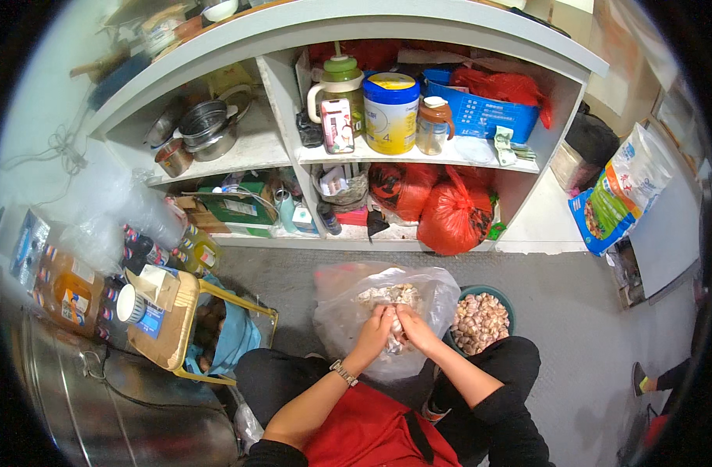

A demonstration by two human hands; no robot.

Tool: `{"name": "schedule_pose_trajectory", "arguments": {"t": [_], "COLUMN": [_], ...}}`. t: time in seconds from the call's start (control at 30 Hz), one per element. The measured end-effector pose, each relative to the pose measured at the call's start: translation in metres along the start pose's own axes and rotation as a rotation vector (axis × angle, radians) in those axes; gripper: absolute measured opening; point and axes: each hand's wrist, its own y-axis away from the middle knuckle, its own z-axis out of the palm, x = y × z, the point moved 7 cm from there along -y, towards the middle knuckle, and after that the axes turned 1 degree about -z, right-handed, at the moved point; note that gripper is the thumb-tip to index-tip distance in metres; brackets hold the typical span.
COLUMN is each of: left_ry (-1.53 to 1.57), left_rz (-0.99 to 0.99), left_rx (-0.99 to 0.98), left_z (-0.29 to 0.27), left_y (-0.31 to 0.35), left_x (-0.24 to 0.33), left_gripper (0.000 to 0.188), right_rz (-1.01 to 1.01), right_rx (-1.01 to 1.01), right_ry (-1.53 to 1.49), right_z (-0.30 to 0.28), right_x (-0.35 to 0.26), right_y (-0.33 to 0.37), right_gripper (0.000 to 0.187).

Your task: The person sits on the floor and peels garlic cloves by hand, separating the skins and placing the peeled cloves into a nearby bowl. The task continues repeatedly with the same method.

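Note:
My left hand (378,323), with a watch (343,373) on its wrist, and my right hand (413,323) come together over a clear plastic bag (336,300). Between them, both sets of fingers close on a whitish garlic bulb (396,328), largely covered by the hands. Pale garlic skins and pieces (395,293) lie inside the spread bag on the floor. Beside my right forearm stands a dark green basin (512,305) full of loose, pinkish garlic cloves (480,321).
A white shelf unit (286,117) with pots, jars and red bags (455,214) spans the far side. Left stands a yellow-framed stool (186,311) bearing a paper cup (130,305), near bottles and a metal drum (99,397). Another person's foot (640,379) shows at right.

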Motion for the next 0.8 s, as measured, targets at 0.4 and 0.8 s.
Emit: {"name": "schedule_pose_trajectory", "arguments": {"t": [0.4,0.8], "left_ry": [-0.075,0.562], "left_rz": [0.16,-0.035], "left_rx": [0.088,-0.189], "left_z": [-0.009,-0.003], "left_y": [-0.005,-0.005], "left_x": [0.007,0.032], "left_gripper": [0.019,0.034], "right_rz": [0.064,-0.106], "right_rx": [0.218,0.132], "right_ry": [-0.122,-0.212], "right_z": [-0.023,-0.029], "right_x": [0.01,-0.035], "right_y": [-0.011,-0.004], "right_gripper": [0.035,0.043]}}
